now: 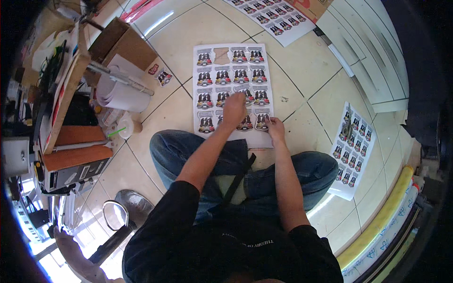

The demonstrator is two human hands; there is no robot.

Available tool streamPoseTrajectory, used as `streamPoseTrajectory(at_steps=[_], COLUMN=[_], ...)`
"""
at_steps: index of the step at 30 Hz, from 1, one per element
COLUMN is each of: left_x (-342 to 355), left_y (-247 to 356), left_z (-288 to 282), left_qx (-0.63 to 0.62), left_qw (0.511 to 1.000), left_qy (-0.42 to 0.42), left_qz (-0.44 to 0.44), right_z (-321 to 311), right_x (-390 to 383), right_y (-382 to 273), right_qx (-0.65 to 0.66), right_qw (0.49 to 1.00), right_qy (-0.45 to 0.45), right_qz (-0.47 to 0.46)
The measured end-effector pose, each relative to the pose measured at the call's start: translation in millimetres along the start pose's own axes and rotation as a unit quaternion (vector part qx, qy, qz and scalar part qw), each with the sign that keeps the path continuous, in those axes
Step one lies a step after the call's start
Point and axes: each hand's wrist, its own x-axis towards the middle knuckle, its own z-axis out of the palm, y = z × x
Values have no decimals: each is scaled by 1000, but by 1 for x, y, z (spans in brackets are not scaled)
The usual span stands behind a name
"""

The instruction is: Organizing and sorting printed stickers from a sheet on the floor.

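Note:
A white sheet of printed stickers [231,137] lies on the tiled floor in front of my crossed legs. Its stickers stand in rows, each with dark figures and a red-and-yellow lower part. In the top row one cut-out gap [221,56] shows brown backing. My left hand [234,110] is closed over the third row; whatever its curled fingers hold is hidden. At the sheet's lower right edge, my right hand [276,129] pinches the border of the corner sticker [261,120].
One loose sticker [163,77] lies left of the sheet. Scissors [348,128] rest on another printed sheet [350,181] at right. A cup with a green straw [130,126], a paper roll [123,89] and a cardboard box [122,45] stand left. White drawers [373,56] stand back right.

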Motion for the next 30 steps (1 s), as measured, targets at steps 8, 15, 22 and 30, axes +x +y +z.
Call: streamPoseTrajectory(at_steps=[8, 15, 22, 30], left_x=[50, 54, 53, 69], left_y=[15, -2, 12, -16], left_z=[16, 32, 18, -18], left_qx=[243, 248, 278, 199], left_qw=[969, 960, 959, 963], left_qy=[56, 128, 54, 144], left_qz=[1, 20, -17, 107], right_z=[0, -11, -10, 21], right_x=[-2, -23, -36, 24], right_y=[-1, -10, -10, -65], right_qx=[40, -97, -93, 117], right_qw=[996, 995, 995, 990], right_qy=[-42, -7, -8, 34], right_qz=[62, 36, 44, -68])
